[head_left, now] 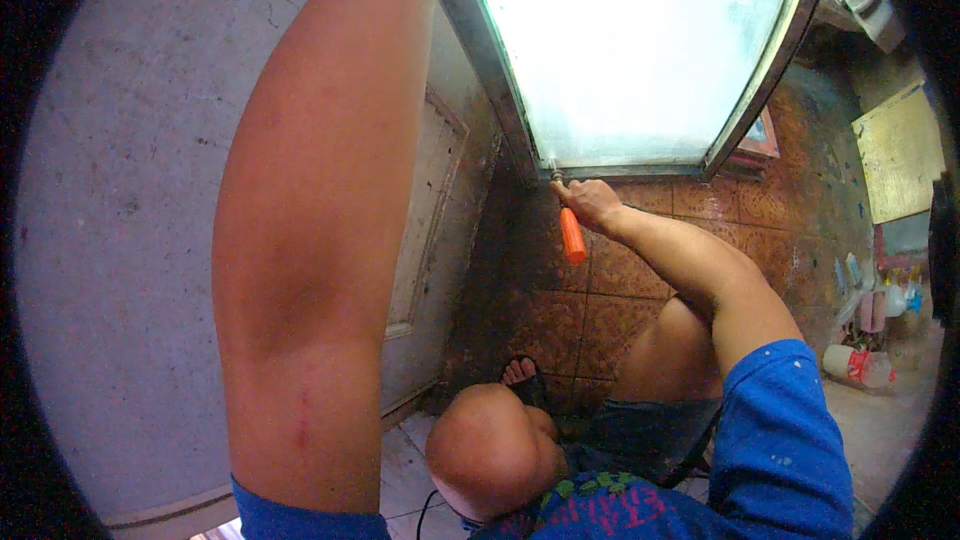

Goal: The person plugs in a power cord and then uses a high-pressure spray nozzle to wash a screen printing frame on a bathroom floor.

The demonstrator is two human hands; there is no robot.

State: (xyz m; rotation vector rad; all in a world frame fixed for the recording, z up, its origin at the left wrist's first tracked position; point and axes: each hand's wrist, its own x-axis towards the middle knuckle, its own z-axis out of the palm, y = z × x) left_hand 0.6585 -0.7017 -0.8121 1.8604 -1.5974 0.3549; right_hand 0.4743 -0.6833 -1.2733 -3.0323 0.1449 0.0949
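Orange-handled, slim tool (573, 237): at the lower-left corner of a dark-framed, bright whitish panel (640, 60), long axis nearly upright, handle toward me, tip away.
My right hand (597, 204): curled around its neck.
My left hand: beyond frame; grip I cannot tell.

White glare saturates the framed pane (640, 50) in front of me. Dark shadow covers the tiled floor (545, 315) left of my right hand (592, 204). Fine grain shows. Straight edges bow outward; black vignetting encloses the view.
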